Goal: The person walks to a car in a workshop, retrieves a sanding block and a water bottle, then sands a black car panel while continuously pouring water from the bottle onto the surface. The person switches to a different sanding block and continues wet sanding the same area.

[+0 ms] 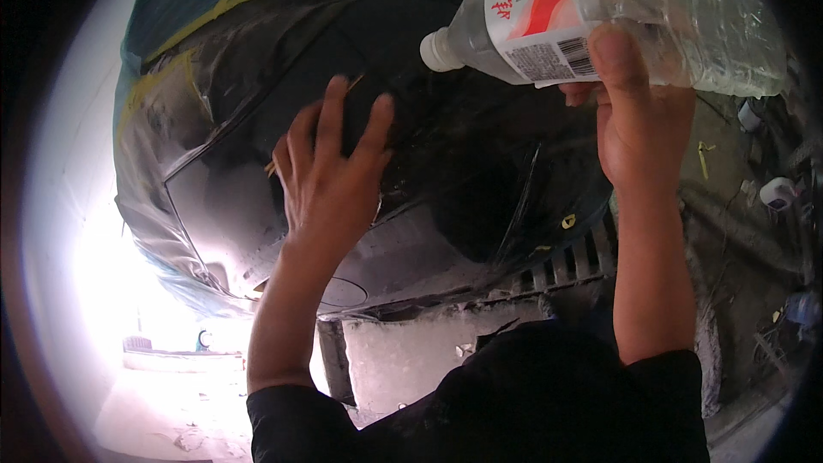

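Note:
My right hand (639, 111) grips a large clear plastic bottle (694, 21) with a red-and-white label, held sideways with its white-capped neck pointing left over a dark, glossy car panel (476, 210). My left hand (326, 171) is spread on or just over that panel, fingers apart and slightly curved; whether it touches is unclear. Small orange-yellow bits show by its fingertips, too small to make out.
Translucent masking film (137, 137) with yellow tape (206, 17) covers the car's upper and left parts. A slotted grille (566, 261) runs along its lower edge. At the right, white containers (777, 193) and clutter lie on the floor (720, 163). Bright light comes from lower left.

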Motion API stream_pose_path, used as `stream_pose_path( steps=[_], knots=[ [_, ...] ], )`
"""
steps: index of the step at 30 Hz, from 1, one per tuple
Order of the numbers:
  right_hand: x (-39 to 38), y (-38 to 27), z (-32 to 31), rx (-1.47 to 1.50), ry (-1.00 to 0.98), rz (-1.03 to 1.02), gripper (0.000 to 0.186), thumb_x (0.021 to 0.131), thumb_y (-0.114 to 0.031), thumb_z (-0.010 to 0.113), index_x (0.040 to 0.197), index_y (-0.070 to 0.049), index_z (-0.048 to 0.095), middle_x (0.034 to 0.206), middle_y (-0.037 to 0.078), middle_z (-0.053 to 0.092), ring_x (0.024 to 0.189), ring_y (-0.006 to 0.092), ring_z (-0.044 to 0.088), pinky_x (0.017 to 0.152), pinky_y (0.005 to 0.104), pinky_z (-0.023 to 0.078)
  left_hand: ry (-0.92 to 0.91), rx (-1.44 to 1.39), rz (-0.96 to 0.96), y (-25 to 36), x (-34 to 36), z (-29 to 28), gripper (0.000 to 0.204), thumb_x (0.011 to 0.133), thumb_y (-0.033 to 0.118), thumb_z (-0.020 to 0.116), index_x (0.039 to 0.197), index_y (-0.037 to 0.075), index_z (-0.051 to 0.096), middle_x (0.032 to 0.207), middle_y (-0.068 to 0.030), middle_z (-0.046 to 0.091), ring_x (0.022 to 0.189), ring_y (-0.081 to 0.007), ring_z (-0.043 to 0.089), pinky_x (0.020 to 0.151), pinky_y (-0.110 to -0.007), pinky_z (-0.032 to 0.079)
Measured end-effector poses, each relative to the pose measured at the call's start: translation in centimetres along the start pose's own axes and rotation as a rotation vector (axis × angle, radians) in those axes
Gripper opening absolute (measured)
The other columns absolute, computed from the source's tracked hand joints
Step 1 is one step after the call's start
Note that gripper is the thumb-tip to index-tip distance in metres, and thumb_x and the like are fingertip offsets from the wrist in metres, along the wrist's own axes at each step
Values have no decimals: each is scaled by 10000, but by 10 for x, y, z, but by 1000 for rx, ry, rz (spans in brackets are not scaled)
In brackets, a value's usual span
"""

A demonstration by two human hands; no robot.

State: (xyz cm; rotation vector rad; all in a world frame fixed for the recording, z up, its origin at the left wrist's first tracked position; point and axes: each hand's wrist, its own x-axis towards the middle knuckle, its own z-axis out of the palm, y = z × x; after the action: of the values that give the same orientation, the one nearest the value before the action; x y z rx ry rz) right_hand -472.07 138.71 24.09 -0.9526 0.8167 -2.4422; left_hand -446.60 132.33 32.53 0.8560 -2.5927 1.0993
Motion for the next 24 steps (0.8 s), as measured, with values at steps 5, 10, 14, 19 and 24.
stream_pose_path(
  steps=[5, 10, 14, 19, 24],
  knots=[
    [-2, -1, 3, 23, -18, 8, 539, 900, -335, 746, 1249, 12, 526, 972, 110, 681, 721, 189, 674, 562, 301, 510, 0, 11, -1, 6, 14, 0, 620, 789, 183, 783, 1364, 276, 570, 1509, -159, 420, 1261, -365, 461, 994, -519, 378],
    [3, -3, -5, 23, 7, -10, 545, 899, -338, 747, 1246, 18, 524, 958, 114, 681, 719, 184, 673, 555, 292, 506, -20, 15, -15, 8, 12, 1, 603, 812, 186, 769, 1373, 276, 566, 1509, -165, 417, 1260, -370, 461, 990, -521, 380],
    [4, -9, -8, -2, 8, 3, 557, 893, -345, 753, 1243, 25, 526, 954, 116, 681, 716, 183, 670, 557, 289, 510, -5, 30, -8, 4, 5, 4, 589, 830, 186, 754, 1378, 282, 561, 1509, -168, 415, 1261, -371, 460, 990, -522, 381],
    [4, -8, 1, -42, -13, 4, 586, 881, -374, 762, 1236, 32, 532, 949, 120, 683, 718, 182, 669, 564, 287, 521, 49, -22, 28, 13, 34, 6, 624, 812, 177, 771, 1387, 285, 556, 1522, -170, 406, 1263, -380, 457, 994, -528, 376],
    [7, -31, 13, -137, -13, 148, 547, 862, -333, 788, 1195, 27, 545, 874, 70, 662, 619, 107, 597, 530, 238, 489, -25, 43, -6, 6, 3, 1, 622, 818, 181, 763, 1394, 274, 549, 1503, -165, 419, 1254, -374, 460, 997, -519, 375]
  ],
)
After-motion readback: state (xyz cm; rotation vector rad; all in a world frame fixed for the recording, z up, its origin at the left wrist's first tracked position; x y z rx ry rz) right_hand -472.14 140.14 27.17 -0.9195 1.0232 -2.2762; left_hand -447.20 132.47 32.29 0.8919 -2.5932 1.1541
